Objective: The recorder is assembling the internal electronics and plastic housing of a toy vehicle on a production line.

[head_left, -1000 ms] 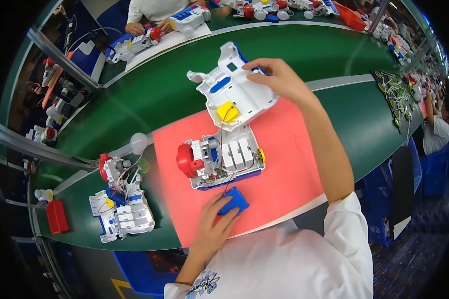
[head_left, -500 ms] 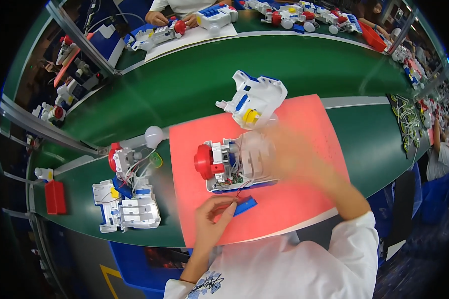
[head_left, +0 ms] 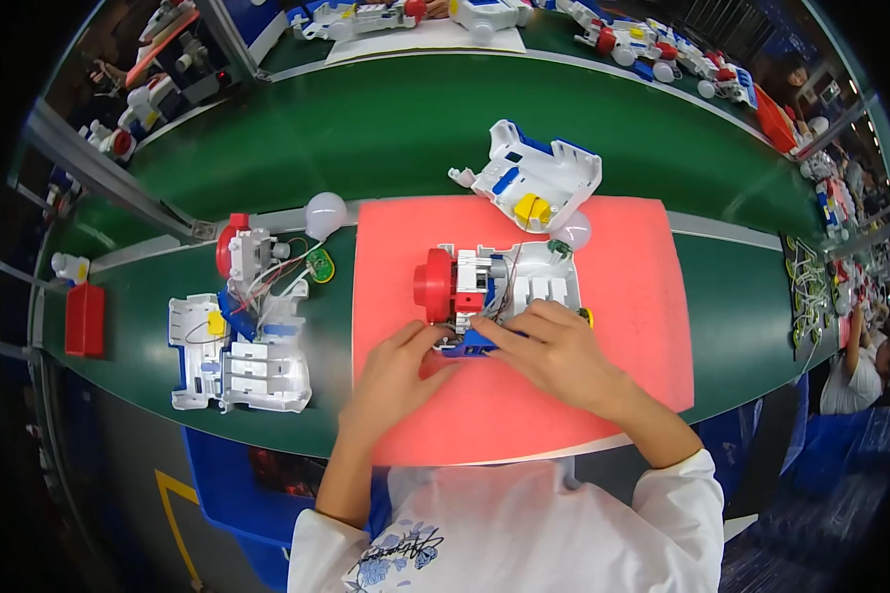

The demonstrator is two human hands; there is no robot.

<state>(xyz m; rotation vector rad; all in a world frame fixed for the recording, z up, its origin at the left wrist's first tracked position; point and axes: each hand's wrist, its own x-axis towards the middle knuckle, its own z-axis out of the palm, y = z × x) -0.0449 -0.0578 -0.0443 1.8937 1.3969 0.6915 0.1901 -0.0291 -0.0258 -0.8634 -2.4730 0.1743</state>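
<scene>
On the pink mat (head_left: 613, 267) lies an open white housing half (head_left: 554, 259) with a red round knob (head_left: 433, 285), loose wires and white battery-like slots inside. A small blue part (head_left: 477, 342) sits along its near edge. My left hand (head_left: 391, 381) has its curled fingertips against the housing's near left corner, below the knob, with the thumb stretched apart. My right hand (head_left: 569, 361) bends over the near edge, its fingers closed on the blue part beside the wires; the fingertips partly cover it. A white bulb (head_left: 572, 231) on the mat touches the housing's far right corner.
A matching white shell (head_left: 554, 178) with yellow pieces lies open beyond the mat. To the left rests another opened assembly (head_left: 257, 356) with a bulb (head_left: 325, 214) and green circuit board (head_left: 320, 265). A red bin (head_left: 85, 320) stands far left; wired boards (head_left: 806, 287) lie right.
My right hand has come from the housing's right side to its near edge. The blue part, held by my left hand before, is now at that edge. The view has shifted slightly.
</scene>
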